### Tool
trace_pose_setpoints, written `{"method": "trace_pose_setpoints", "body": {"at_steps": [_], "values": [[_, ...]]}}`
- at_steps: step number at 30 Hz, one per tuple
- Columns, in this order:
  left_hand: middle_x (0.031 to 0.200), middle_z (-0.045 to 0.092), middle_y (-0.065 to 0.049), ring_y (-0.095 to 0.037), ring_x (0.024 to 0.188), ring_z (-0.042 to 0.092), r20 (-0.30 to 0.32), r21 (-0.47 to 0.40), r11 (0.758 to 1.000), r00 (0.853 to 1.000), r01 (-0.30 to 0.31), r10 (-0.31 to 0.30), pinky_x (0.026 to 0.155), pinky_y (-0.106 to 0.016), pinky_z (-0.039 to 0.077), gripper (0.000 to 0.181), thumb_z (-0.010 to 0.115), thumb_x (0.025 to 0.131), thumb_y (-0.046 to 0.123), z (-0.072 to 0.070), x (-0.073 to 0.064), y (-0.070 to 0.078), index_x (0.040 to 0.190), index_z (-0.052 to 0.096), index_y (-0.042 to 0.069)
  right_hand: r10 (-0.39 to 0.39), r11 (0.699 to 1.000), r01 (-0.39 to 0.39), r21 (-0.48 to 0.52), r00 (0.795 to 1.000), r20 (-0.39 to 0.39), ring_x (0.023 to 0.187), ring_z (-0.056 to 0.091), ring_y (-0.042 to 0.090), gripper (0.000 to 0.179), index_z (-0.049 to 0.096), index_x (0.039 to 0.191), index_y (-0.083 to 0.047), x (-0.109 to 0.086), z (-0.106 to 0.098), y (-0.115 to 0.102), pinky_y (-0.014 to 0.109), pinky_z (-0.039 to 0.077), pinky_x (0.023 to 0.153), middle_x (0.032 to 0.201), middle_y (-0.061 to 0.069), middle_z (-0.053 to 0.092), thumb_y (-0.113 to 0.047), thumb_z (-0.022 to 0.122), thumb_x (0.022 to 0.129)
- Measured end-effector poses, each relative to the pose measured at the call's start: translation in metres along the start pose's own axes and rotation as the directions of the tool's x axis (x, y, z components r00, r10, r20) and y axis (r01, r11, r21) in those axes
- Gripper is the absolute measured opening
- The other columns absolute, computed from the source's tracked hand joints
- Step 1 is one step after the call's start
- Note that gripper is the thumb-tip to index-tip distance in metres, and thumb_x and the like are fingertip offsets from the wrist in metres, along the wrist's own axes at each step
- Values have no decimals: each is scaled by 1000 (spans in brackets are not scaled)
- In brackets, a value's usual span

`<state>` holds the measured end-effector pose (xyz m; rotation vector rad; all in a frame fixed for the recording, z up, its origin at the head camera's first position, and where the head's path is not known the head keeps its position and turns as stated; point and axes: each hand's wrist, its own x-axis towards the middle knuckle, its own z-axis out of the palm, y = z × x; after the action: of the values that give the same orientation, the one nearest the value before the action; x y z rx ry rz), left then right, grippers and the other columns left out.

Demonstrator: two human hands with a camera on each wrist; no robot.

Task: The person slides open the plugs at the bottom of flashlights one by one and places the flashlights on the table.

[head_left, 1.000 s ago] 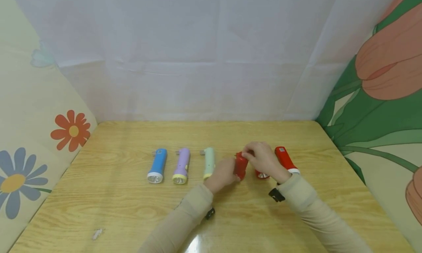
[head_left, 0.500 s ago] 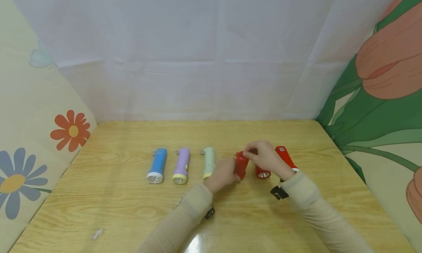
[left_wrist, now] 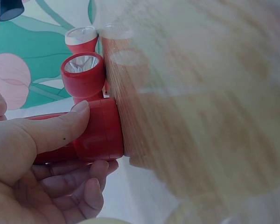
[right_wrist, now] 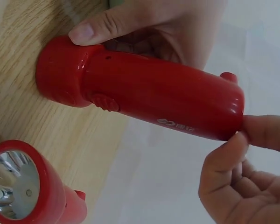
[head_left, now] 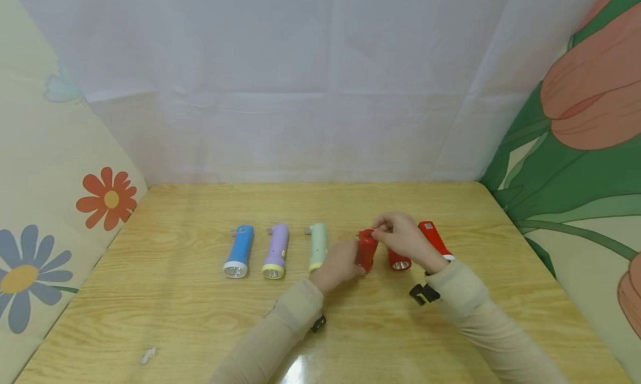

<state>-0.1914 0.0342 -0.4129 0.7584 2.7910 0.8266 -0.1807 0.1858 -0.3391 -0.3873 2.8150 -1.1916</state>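
Observation:
My left hand (head_left: 340, 264) grips a red flashlight (right_wrist: 158, 93), its thumb along the head end. The flashlight stands head down on the wooden table, leaning slightly, as the left wrist view shows. At its upper tail end, my right hand (head_left: 403, 239) pinches the edge with thumb and forefinger, the other fingers curled. A slide switch (right_wrist: 104, 101) and a small red knob (right_wrist: 229, 77) show on the body. Just to the right lies another red flashlight (head_left: 399, 261), partly covered by the right hand. Beyond it is a red flashlight with a white rim (head_left: 434, 239).
Left of the hands, a blue flashlight (head_left: 240, 250), a purple one (head_left: 276, 253) and a pale green one (head_left: 317, 245) lie in a row on the table (head_left: 190, 306), each with a plug folded out. A small white scrap (head_left: 147, 355) lies near the front left.
The right hand has shifted slightly right and up, uncovering more of the second red flashlight, its fingers still at the tail of the held one. The left hand stays in place.

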Motion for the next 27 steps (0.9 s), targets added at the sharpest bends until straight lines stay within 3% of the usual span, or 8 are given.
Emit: {"method": "trace_pose_setpoints", "body": {"at_steps": [5,10,15,27], "values": [[85,62,-3,-16,78,58,1,0,1000,1000,9,-9,73,-26,47,40,81,65,14,2,2,-1,98,59,5,67,997,-67,47,998,10,68,55,21,16,62,97,5,1,0,1,28,46,58,83,11,62,-3,58,84],[84,61,-3,-16,77,58,5,-6,1000,1000,23,-23,73,-27,47,40,81,65,14,3,2,-1,97,59,5,97,991,-98,90,995,22,62,54,19,18,63,98,7,2,0,2,33,47,57,78,9,62,-2,59,82],[85,62,-3,-16,78,58,6,-8,1000,1000,22,-21,74,-27,47,40,81,65,15,4,2,-2,98,59,5,112,988,-114,103,993,21,59,51,14,18,63,97,7,2,-1,1,36,48,58,77,8,62,-2,61,82],[83,61,-3,-16,76,57,-4,-5,999,999,34,-34,72,-27,47,41,81,64,15,4,3,-1,97,59,5,136,986,-137,99,991,12,59,51,15,15,64,94,5,2,0,0,37,48,58,76,8,62,-4,62,83]]}}
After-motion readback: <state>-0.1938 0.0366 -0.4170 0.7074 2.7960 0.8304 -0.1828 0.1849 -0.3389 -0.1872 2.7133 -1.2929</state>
